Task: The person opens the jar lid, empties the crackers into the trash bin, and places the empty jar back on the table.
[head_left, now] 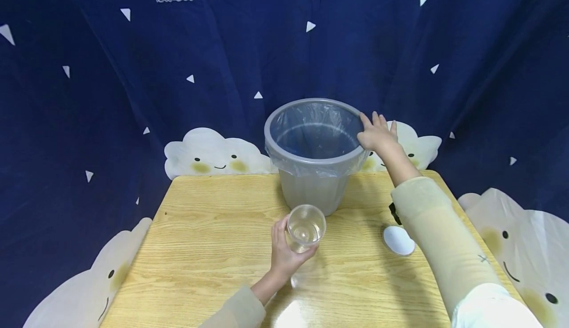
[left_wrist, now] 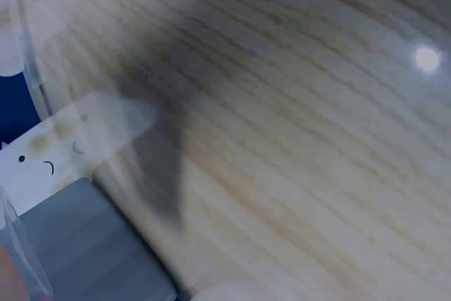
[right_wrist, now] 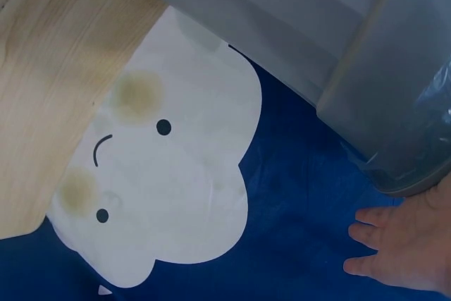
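My left hand (head_left: 286, 254) grips a clear plastic cup (head_left: 306, 225) around its side, over the table in front of the trash bin. The cup's mouth faces up toward the head camera; whether anything is inside I cannot tell. In the left wrist view only a strip of the cup (left_wrist: 28, 259) shows. The grey trash bin (head_left: 311, 189), lined with a clear plastic bag (head_left: 284, 162), stands at the table's far edge. At its right rim, my right hand (head_left: 378, 134) pinches the edge with thumb and index finger, while the other fingers (right_wrist: 370, 234) stick out beyond it.
A white round piece (head_left: 399, 240) lies on the wooden table (head_left: 213, 219) at the right, beside the right forearm. Behind hangs a dark blue curtain (head_left: 222, 46) with white triangles and smiling clouds (head_left: 213, 152). The right sleeve (head_left: 444, 249) spans the table's right side.
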{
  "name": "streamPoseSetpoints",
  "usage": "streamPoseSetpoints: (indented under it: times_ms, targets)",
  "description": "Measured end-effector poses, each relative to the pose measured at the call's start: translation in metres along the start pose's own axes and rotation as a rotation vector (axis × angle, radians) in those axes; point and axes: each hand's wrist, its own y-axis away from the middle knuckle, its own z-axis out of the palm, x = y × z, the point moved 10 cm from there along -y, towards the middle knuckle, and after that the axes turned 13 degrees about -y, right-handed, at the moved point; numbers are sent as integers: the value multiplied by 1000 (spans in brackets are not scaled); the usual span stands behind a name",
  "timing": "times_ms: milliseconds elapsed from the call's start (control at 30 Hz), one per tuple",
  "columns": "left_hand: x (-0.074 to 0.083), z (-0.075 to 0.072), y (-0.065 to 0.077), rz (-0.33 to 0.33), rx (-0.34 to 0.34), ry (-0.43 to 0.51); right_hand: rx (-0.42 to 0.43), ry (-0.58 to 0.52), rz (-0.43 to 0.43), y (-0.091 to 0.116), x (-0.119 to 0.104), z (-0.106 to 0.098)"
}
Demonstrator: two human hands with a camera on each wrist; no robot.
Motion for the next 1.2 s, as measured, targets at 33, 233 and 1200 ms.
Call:
streamPoseSetpoints:
  times_ms: [33, 233, 1200]
  targets:
    - [-1, 2, 1, -2, -9, 5, 0, 0, -1, 0, 0, 0]
    - [-6, 15, 8, -33, -89, 33, 0, -3, -9, 0, 0, 0]
    - [-14, 46, 39, -98, -261, 32, -3, -9, -6, -2, 1, 0]
